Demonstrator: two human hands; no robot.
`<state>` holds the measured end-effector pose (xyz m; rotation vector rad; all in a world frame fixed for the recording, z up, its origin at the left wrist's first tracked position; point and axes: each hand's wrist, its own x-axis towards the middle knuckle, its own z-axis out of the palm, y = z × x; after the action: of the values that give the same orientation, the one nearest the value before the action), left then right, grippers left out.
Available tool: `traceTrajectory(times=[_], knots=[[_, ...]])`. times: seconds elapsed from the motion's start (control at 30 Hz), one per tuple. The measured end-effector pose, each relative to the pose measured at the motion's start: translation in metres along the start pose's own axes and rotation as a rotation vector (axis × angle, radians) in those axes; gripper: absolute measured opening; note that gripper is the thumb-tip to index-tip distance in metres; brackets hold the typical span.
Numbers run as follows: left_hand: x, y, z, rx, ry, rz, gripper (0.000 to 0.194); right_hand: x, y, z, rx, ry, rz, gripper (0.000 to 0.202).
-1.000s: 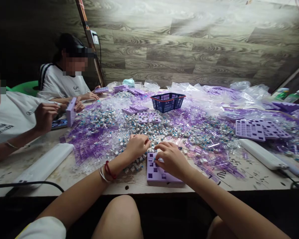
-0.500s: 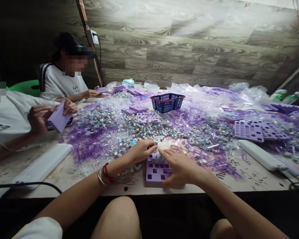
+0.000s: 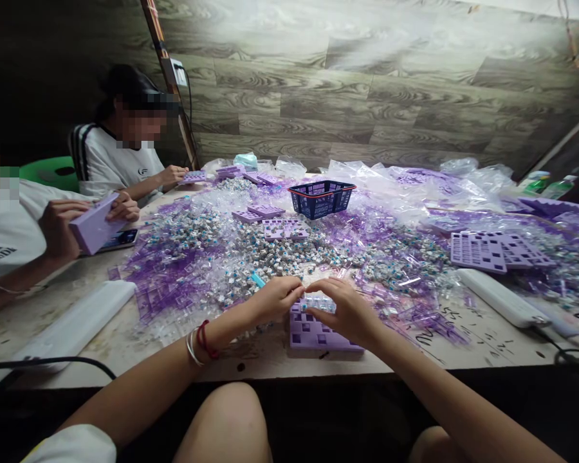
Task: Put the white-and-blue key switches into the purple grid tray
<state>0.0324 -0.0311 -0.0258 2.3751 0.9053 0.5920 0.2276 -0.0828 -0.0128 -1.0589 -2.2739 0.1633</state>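
Note:
A purple block with square holes [image 3: 325, 339] lies near the table's front edge, under my hands. Clear, pale pieces [image 3: 321, 301] sit along its far side, partly covered by my right hand. My left hand [image 3: 277, 299] is closed at the block's far left corner, its fingertips pinched together; what they hold, if anything, is too small to make out. My right hand [image 3: 350, 308] arches over the block with thumb and forefinger apart. Its forefinger tip meets my left fingertips, and the thumb is close to the block's holes. Beyond lies a heap of small white-and-blue pieces [image 3: 289, 257].
A dark blue basket [image 3: 321, 200] stands mid-table. More purple holed panels [image 3: 477, 252] lie right. White bar-shaped devices [image 3: 502, 299] with cables lie right and left. At left, one co-worker holds a purple block [image 3: 94, 225]; another sits farther back. Clear bags [image 3: 361, 177] line the back.
My right hand has drawn its thumb up and in, uncovering more of the block's front. My left hand stays pinched nearby. The near co-worker's block has tilted and shifted left. The view moved slightly.

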Motion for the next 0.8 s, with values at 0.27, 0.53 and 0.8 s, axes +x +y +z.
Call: traceTrajectory(times=[0.27, 0.53, 0.8], knots=[[-0.002, 0.005, 0.004, 0.006, -0.016, 0.008, 0.027, 0.002, 0.001, 0.013, -0.021, 0.025, -0.014, 0.011], [-0.003, 0.007, -0.001, 0.065, 0.096, -0.079, 0.026, -0.001, -0.02, 0.006, 0.136, -0.224, -0.237, 0.022], [-0.002, 0.004, -0.002, 0.112, 0.082, -0.095, 0.026, 0.002, -0.014, 0.011, 0.244, -0.165, -0.213, 0.019]])
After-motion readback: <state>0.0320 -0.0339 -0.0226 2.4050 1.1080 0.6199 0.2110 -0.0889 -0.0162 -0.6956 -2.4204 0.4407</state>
